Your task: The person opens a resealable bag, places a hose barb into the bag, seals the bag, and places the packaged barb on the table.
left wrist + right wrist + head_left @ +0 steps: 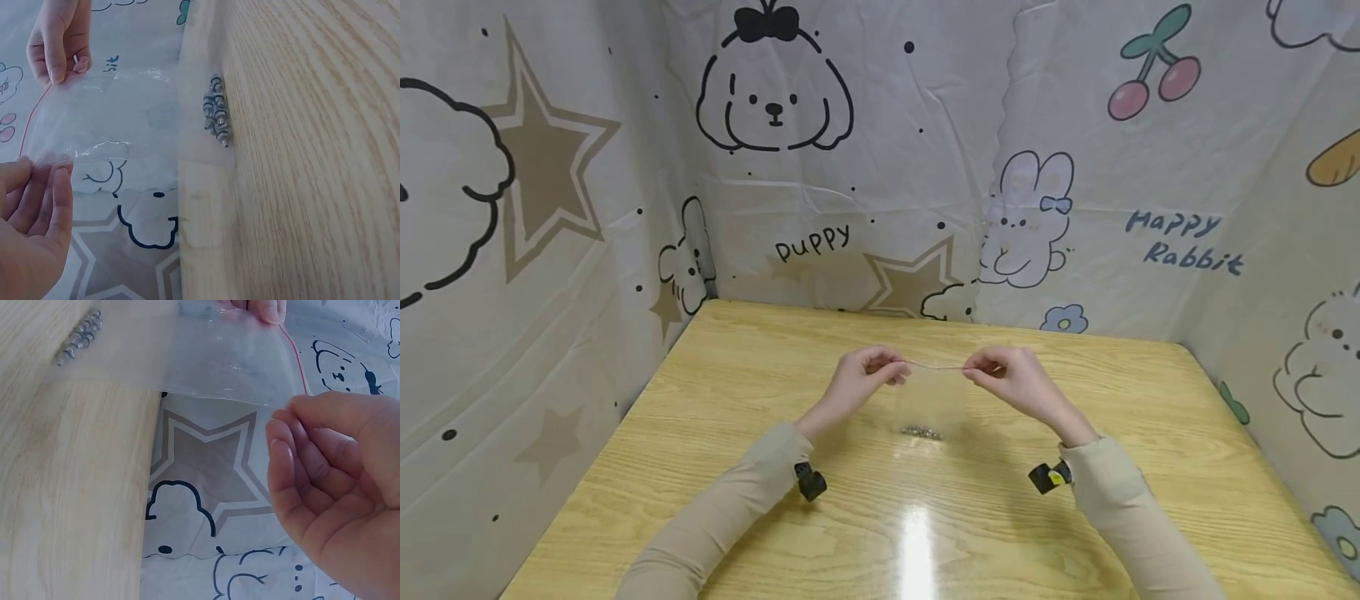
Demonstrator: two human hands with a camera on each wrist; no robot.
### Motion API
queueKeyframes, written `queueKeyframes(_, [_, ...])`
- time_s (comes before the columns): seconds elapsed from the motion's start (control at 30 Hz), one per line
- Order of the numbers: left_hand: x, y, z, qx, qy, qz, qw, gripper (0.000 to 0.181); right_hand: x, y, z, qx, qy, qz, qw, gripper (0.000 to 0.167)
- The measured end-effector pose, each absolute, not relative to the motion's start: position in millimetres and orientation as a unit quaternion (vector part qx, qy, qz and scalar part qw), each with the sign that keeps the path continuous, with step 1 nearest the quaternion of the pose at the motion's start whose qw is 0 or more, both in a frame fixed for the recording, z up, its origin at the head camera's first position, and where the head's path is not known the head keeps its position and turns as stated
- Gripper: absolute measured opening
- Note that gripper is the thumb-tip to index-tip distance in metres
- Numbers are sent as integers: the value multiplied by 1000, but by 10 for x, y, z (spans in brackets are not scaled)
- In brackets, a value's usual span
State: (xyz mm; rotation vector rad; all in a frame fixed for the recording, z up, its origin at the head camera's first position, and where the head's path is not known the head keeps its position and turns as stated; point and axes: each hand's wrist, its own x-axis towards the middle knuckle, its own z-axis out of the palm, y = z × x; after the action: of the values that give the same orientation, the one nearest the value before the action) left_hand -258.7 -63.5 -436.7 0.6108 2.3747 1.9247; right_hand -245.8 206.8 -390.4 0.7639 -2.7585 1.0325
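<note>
A clear zip-lock bag [125,119] with a red line along its top edge hangs between both hands over the table. My left hand [867,377] pinches one top corner between thumb and fingers. At the opposite top corner, my right hand [1017,379] pinches the bag the same way. Several small metal fittings [217,112] with dark rings lie gathered at the bag's bottom; in the head view these metal fittings [922,432] show as a little row. Whether the bag's bottom touches the table cannot be made out.
A wood-grain table [760,517] spreads beneath the hands. Cloth with cartoon prints [880,167] hangs behind it and along both sides. Small black cameras sit on the left wrist [809,481] and the right wrist [1049,477].
</note>
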Motion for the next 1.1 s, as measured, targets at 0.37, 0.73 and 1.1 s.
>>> queueKeyframes(0.37, [-2602,-646,-4382,180,766,618,-9,18,-2447,2043,-4039,209,-897,382,75,10])
queueKeyframes(0.73, [-2585,-623,-4369,193,771,607,-9,15,-2437,1970,-4068,230,-887,389,91,6])
queueKeyframes(1.1, [-2596,-562,-4355,187,780,597,-5,16,-2450,1901,-4058,231,-887,391,77,6])
